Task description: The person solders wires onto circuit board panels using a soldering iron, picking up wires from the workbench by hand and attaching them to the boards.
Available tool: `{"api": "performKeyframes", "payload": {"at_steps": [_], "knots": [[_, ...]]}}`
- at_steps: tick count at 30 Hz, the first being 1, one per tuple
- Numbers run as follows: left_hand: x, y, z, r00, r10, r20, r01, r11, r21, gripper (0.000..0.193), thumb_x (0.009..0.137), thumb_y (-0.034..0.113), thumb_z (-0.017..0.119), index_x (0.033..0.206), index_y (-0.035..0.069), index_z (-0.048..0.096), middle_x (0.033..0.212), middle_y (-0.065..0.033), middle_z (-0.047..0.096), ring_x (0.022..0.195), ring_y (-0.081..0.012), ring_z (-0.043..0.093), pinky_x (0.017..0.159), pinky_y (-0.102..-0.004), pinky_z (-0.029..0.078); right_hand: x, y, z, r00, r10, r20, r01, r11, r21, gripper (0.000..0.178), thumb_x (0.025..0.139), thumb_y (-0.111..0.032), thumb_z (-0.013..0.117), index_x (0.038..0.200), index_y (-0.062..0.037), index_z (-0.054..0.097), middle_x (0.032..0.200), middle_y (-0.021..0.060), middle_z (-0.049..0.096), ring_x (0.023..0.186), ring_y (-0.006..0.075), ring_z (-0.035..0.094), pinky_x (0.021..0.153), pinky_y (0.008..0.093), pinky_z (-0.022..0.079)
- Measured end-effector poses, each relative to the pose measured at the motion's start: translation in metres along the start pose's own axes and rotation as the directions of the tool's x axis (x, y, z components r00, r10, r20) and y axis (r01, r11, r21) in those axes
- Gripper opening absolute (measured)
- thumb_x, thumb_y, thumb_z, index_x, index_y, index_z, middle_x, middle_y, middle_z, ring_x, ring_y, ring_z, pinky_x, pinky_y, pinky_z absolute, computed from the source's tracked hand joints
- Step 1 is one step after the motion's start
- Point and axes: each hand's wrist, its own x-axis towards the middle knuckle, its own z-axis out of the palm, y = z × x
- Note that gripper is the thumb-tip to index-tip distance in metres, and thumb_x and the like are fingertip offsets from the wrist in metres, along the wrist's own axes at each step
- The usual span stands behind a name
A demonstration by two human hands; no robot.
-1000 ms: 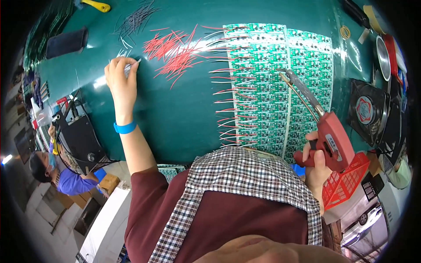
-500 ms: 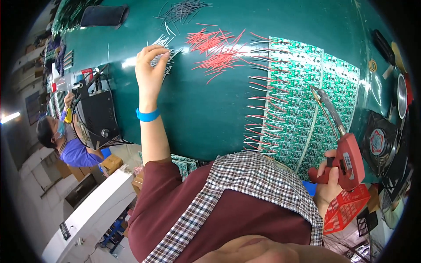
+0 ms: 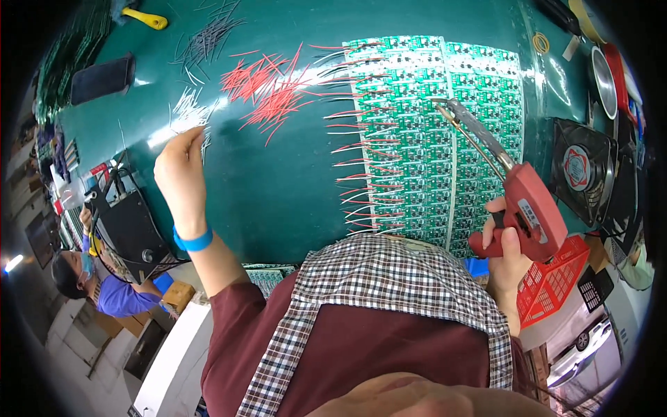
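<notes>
My left hand [image 3: 182, 175], with a blue wristband, is at the near end of a pile of white wires [image 3: 186, 110]. Its thumb and fingertips are pressed together; whatever is between them is hidden. Beside that pile lie red wires [image 3: 274, 104], and farther back dark wires [image 3: 212, 35]. At the right, my right hand [image 3: 511, 263] grips a red soldering gun [image 3: 533, 212] by its handle. The gun's long metal tip points over the green circuit boards [image 3: 410, 149], set in panels. Red, black and white wires stick out along the boards' left edge.
A black box with a knob [image 3: 132, 233] stands at the left, near a co-worker in purple [image 3: 125, 297]. A dark flat case [image 3: 102, 79] and a yellow-handled tool [image 3: 146, 19] lie far left. At right are a fan [image 3: 579, 167], a metal bowl [image 3: 603, 82] and a red basket [image 3: 556, 281].
The whole view has shifted, so the table's things appear farther left. My left hand's fingers have closed from a loose curl into a pinch by the white wires. My right hand still holds the soldering gun.
</notes>
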Motion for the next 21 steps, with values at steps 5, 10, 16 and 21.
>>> {"api": "performKeyframes", "payload": {"at_steps": [5, 10, 16, 21], "knots": [[0.003, 0.018, -0.018, 0.942, 0.255, 0.217, -0.315, 0.895, 0.317, 0.013, 0.072, 0.006, 0.056, 0.082, 0.006, 0.064, 0.075, -0.0128, 0.062, 0.07, -0.0283, 0.06, 0.062, -0.036, 0.047, -0.006, 0.0, 0.0, 0.999, 0.008, -0.043, -0.009, 1.0, -0.029, 0.05, 0.081, -0.029, 0.059, 0.112, 0.005, 0.042, 0.097, 0.0156, 0.053, 0.057, 0.0121, 0.048, 0.049, 0.0236, 0.04], [0.004, 0.012, 0.0, 0.933, 0.18, 0.312, -0.269, 0.924, 0.272, 0.011, 0.072, 0.004, 0.055, 0.079, 0.004, 0.064, 0.071, -0.016, 0.061, 0.068, -0.0303, 0.06, 0.061, -0.0368, 0.048, -0.008, 0.004, -0.002, 0.997, 0.009, -0.072, -0.013, 0.998, -0.055, 0.048, 0.081, -0.029, 0.058, 0.111, 0.0045, 0.042, 0.097, 0.0146, 0.052, 0.056, 0.0121, 0.048, 0.048, 0.0227, 0.037], [0.003, 0.011, -0.003, 0.934, 0.113, 0.339, -0.193, 0.958, 0.212, 0.02, 0.071, 0.001, 0.055, 0.09, 0.003, 0.062, 0.074, -0.0166, 0.062, 0.07, -0.0299, 0.061, 0.063, -0.0343, 0.047, -0.007, 0.0, 0.003, 0.997, 0.022, -0.068, -0.025, 0.999, -0.045, 0.047, 0.081, -0.026, 0.058, 0.112, 0.0049, 0.041, 0.097, 0.0152, 0.051, 0.056, 0.0123, 0.048, 0.048, 0.0227, 0.038], [0.002, 0.064, 0.005, 0.878, 0.131, 0.461, 0.237, 0.716, -0.657, 0.031, 0.073, -0.009, 0.051, 0.102, 0.0, 0.056, 0.076, -0.0112, 0.064, 0.069, -0.0189, 0.063, 0.063, -0.0263, 0.049, -0.006, 0.003, 0.004, 0.999, -0.013, -0.053, 0.01, 0.999, -0.045, 0.046, 0.079, -0.021, 0.059, 0.112, 0.0044, 0.041, 0.096, 0.013, 0.051, 0.056, 0.01, 0.046, 0.048, 0.0212, 0.037]]}}
